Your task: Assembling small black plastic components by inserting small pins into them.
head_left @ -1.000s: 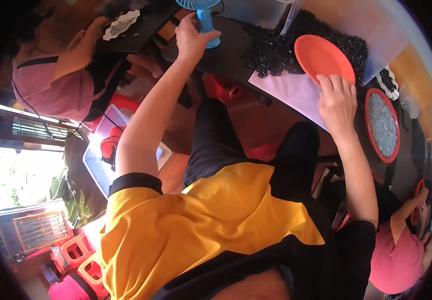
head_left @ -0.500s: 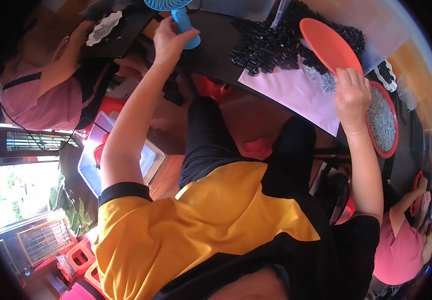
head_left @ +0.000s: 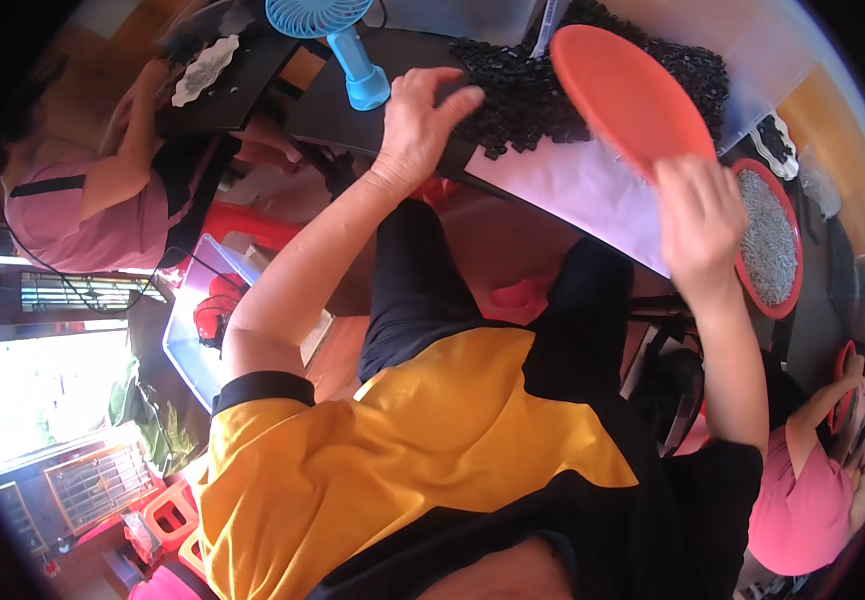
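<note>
My right hand (head_left: 698, 220) grips the near rim of a red-orange round plate (head_left: 633, 95), which is tilted over a pink cloth (head_left: 578, 190) and the heap of small black parts (head_left: 518, 110). My left hand (head_left: 423, 120) is empty, its thumb and fingers apart, over the table's front edge just left of the heap. Upright to the left of that hand stands a blue handheld fan (head_left: 358, 70). The plate hides part of the black heap and of the cloth.
Right of my right hand sits a red bowl (head_left: 768, 240) full of small silvery pieces. A white scalloped dish (head_left: 775, 150) with black parts lies behind it. Co-workers sit at left and right. A clear plastic bin (head_left: 188, 320) is by my left arm.
My left hand has let go of the blue fan and moved right, toward the black heap. My right hand has shifted the plate slightly left and nearer.
</note>
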### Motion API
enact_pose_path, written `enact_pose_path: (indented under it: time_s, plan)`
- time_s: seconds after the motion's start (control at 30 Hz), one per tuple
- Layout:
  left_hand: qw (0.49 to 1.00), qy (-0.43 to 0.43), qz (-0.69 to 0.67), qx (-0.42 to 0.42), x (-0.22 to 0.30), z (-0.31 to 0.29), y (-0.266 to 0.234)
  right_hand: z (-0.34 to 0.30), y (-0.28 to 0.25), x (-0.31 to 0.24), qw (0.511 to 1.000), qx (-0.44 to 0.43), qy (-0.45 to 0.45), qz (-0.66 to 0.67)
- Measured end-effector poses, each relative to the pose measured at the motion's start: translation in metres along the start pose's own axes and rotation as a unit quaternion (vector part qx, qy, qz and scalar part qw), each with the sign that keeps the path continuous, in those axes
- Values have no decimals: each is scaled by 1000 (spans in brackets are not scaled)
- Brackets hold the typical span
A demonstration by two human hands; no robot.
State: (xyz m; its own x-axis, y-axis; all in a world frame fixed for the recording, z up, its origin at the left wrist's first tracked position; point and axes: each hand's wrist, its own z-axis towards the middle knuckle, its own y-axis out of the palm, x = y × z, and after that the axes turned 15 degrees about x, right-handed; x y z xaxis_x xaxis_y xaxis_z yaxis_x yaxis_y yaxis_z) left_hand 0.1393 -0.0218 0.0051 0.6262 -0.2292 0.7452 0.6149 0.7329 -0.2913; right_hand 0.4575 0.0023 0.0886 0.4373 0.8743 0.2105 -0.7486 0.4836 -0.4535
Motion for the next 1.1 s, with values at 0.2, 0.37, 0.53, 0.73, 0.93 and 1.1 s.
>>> enact_pose_path:
  time_s: [0.2, 0.37, 0.53, 0.73, 0.93, 1.1]
  plan:
    - [912, -362, -183, 60, 52, -27, -66, 9, -27, -73, 962, -73, -99, 242]
    - [813, -504, -279, -89, 40, -67, -134, 3, 0, -98, 946, -27, -120, 299]
    - [727, -591, -326, -124, 26, -106, -165, -8, 36, -117, 925, -82, -122, 350]
    - [778, -565, -272, -49, -11, -128, -168, 3, 92, -64, 971, -71, 10, 227]
    - [788, -558, -260, 28, -25, -132, -109, -4, 154, -10, 996, -76, 0, 46]
    - [761, -573, -298, 56, -40, -129, -81, -7, 158, 11, 993, -120, 3, -23]
